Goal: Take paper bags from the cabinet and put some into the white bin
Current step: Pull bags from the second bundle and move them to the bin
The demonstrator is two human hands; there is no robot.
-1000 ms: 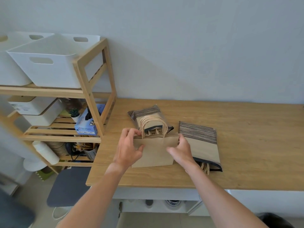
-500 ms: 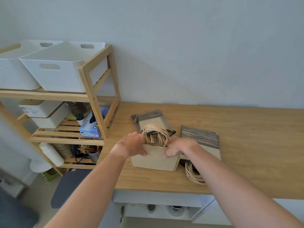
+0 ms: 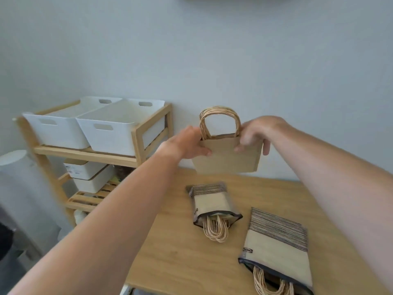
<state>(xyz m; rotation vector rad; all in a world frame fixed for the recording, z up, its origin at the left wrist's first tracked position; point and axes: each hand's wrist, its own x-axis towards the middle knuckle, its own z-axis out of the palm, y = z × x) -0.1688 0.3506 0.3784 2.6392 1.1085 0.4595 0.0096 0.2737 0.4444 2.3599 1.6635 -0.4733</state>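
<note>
A stack of small brown paper bags (image 3: 228, 159) with twisted handles hangs upright in the air above the wooden table (image 3: 176, 254). My left hand (image 3: 187, 143) grips its left edge and my right hand (image 3: 258, 133) pinches its right edge. Two white bins stand on the top shelf of the wooden rack at left, the nearer bin (image 3: 112, 133) just left of my left hand, the other bin (image 3: 57, 130) beside it. On the table lie a small wrapped pack of bags (image 3: 211, 204) and a larger wrapped pack (image 3: 276, 250), handles sticking out.
The wooden rack (image 3: 136, 141) stands against the table's left end, with white lidded boxes (image 3: 89, 175) on its lower shelf. A pale wall runs behind everything.
Both hands have lifted the stack of brown bags off the table and up, towards the rack. The view has tilted upward, and the two wrapped packs stay lying on the table.
</note>
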